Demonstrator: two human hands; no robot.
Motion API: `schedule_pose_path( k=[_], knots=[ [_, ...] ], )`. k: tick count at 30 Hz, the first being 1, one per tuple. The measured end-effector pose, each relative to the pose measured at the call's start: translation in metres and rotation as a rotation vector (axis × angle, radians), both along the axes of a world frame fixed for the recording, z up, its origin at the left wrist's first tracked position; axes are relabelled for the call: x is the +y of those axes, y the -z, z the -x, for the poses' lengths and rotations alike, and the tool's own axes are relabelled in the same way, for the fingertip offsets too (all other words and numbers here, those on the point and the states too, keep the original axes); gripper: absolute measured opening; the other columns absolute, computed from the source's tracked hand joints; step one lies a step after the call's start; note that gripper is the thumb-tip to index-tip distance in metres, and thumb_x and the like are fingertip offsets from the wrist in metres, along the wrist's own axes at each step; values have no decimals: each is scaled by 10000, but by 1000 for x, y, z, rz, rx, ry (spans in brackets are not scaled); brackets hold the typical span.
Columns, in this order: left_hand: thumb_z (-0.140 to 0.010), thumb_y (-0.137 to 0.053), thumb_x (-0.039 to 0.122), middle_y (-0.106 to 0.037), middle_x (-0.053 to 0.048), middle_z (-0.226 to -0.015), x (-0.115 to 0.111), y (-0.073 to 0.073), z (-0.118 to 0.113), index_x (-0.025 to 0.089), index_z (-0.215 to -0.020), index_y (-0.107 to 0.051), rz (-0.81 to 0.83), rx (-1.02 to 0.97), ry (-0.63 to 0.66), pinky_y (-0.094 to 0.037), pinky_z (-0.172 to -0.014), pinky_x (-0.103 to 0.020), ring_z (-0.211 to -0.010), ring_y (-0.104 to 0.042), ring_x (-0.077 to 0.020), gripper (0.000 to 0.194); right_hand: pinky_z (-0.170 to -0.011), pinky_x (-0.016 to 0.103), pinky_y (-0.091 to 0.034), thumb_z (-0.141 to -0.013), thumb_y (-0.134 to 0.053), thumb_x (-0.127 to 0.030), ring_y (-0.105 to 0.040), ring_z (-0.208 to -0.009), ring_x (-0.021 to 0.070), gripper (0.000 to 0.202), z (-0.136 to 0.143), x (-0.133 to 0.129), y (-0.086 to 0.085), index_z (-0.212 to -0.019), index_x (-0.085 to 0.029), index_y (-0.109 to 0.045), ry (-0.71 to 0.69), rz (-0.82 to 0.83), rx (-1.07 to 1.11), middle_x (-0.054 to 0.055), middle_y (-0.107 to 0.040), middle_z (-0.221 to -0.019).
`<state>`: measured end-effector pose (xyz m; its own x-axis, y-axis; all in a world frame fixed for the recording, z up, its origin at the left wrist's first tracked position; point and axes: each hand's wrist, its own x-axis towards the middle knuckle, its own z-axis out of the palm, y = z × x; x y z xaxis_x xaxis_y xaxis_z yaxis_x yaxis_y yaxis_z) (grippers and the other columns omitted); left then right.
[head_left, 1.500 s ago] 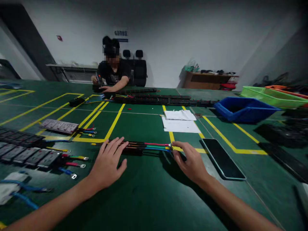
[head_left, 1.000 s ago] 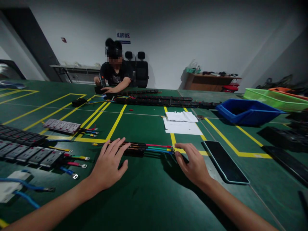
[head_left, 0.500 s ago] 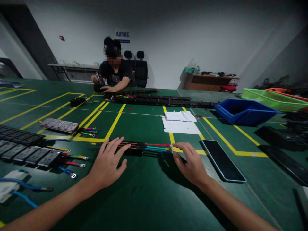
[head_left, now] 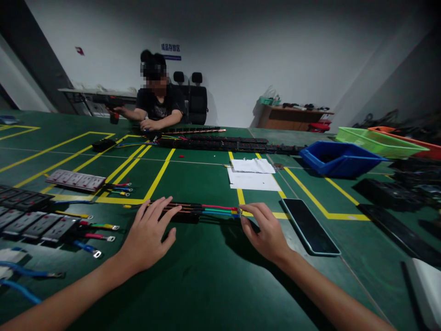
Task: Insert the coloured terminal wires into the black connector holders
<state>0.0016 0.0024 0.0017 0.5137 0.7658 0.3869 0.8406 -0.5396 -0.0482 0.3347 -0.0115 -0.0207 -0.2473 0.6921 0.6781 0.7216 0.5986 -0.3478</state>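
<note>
My left hand (head_left: 148, 239) lies palm down with its fingers spread across a narrow black strip (head_left: 189, 218) that has copper-coloured bars along it. Red, green and blue wires (head_left: 217, 210) run out of the strip's right end. At their tips, my right hand (head_left: 267, 232) pinches the terminal ends between thumb and fingers. The fingertips partly hide those terminals. To the left, several black socket strips (head_left: 51, 227) and a pale socket strip (head_left: 76, 179) lie with lugged wires pointing toward my left hand.
A phone (head_left: 310, 225) rests right of my right hand, with papers (head_left: 255, 179) beyond. A blue bin (head_left: 341, 158) and a green basket (head_left: 379, 141) stand at right. Across the table, a co-worker (head_left: 158, 103) holds a power drill (head_left: 112, 108) near long black strips (head_left: 227, 143).
The co-worker's drill has swung left, away from the strips. My hands stay in place on the strip and wires, while the whole view has shifted slightly.
</note>
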Motion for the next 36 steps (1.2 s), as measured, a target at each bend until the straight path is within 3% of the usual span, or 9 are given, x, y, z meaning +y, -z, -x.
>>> schedule_pose_path(
  k=[10, 30, 36],
  knots=[
    [-883, -521, 344, -501, -123, -1479, 1, 2, 3, 249, -1374, -550, -6, -23, 8, -309, -1129, -613, -1350, -467, -348, 501, -794, 416, -496, -919, -555, -235, -611, -902, 257, 196, -1, 0, -3, -1093, -194, -635, 131, 51, -45, 104, -670, -987],
    [-891, -518, 346, -504, -119, -1479, 2, 5, 5, 254, -1380, -547, -19, -17, 15, -324, -1119, -611, -1347, -471, -346, 499, -807, 424, -463, -898, -617, -317, -613, -949, 278, 340, 2, -2, -4, -1213, -191, -594, 132, 52, -128, 113, -674, -1060],
    [-885, -518, 355, -517, -114, -1468, 2, 3, 4, 255, -1371, -564, -18, -29, 15, -333, -1116, -611, -1328, -490, -354, 498, -796, 411, -460, -956, -581, -338, -623, -912, 260, 235, 0, 5, 4, -1146, -209, -636, 132, 54, -141, 99, -692, -1011]
  ],
)
